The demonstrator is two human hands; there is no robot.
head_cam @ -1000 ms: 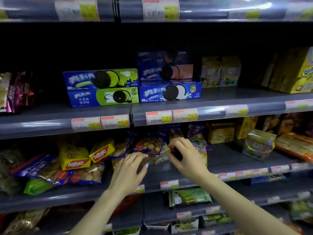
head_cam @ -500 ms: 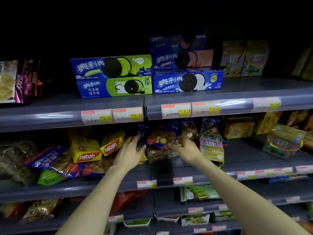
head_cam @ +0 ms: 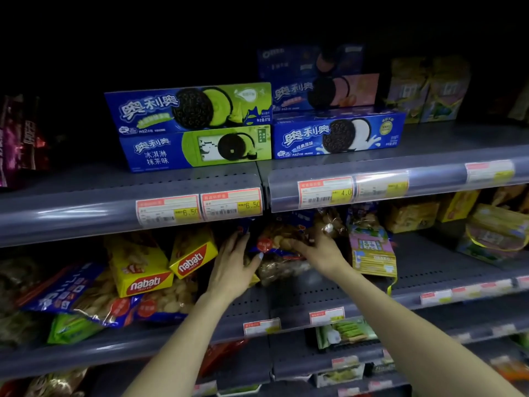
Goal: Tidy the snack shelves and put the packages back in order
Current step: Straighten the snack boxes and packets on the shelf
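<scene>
Head view: both hands reach onto the middle shelf (head_cam: 300,296). Left hand (head_cam: 233,270) lies spread against the near side of a clear biscuit bag (head_cam: 282,247); right hand (head_cam: 320,252) curls its fingers over that bag's top. Yellow nabati packs (head_cam: 143,270) sit just left of the left hand.

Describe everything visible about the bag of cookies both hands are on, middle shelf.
The cookie bag is a clear, crinkly plastic pack with blue printed edges and a round red sticker; small round tan cookies show through. It sits on the grey perforated shelf, tucked under the price rail above, so its top is hidden. The left hand rests against its left side and the right hand covers its right. A pastel packet stands just to its right.
</scene>
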